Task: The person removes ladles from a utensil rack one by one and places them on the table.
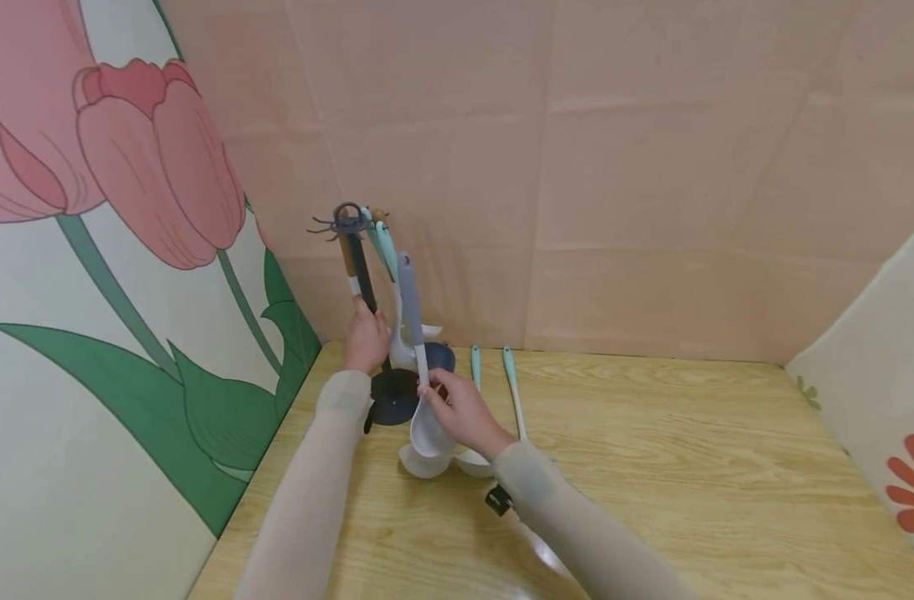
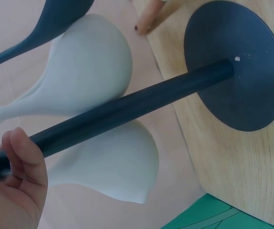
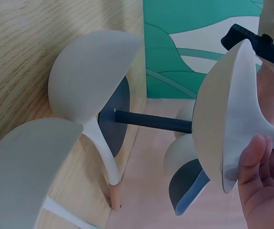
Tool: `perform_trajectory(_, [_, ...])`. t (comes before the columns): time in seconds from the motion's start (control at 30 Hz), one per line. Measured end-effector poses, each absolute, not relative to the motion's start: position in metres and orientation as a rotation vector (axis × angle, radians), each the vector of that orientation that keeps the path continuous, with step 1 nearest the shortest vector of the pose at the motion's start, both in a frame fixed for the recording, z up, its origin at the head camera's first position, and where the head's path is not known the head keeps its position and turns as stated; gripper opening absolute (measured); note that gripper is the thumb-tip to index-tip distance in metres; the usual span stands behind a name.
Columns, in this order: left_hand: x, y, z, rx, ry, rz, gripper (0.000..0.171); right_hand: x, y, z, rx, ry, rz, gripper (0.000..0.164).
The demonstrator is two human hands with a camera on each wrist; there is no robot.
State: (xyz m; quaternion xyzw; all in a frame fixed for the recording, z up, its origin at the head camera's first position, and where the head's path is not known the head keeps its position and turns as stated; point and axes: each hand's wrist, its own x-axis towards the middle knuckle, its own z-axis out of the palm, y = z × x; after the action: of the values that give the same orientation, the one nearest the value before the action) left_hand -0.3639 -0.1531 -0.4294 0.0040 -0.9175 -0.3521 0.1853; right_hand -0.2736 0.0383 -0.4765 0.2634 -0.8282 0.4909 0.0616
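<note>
My left hand point(image 1: 367, 337) grips the black pole of a utensil stand point(image 2: 141, 102), its fingers curled round the shaft above the round base point(image 1: 387, 408). In my right hand point(image 1: 464, 410) is a white ladle point(image 3: 218, 114) with a grey-blue handle point(image 1: 409, 292); the fingers pinch the neck just above the bowl. The handle points up, near the stand's hooks point(image 1: 344, 221). Hanging behind the pole are a dark blue ladle point(image 2: 65, 19) and white-headed utensils point(image 2: 94, 62), partly hidden in the head view. Teal and wood-coloured handles show at the hooks.
On the wooden table point(image 1: 689, 450) lie white-bowled ladles point(image 3: 94, 71), one with a wood-coloured handle end point(image 3: 115, 196). Teal handles point(image 1: 511, 367) point toward the back wall. A tulip-printed panel point(image 1: 149, 167) closes the left side, and a plain pink sheet point(image 1: 614, 167) the back.
</note>
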Motion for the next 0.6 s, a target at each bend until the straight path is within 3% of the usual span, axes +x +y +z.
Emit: perform_trajectory(0.6, [-0.366,-0.15,-0.43,0.014,-2.575,-0.977,0.036,-0.277,0.054,-0.487,0.703,-2.432,1.566,0.013])
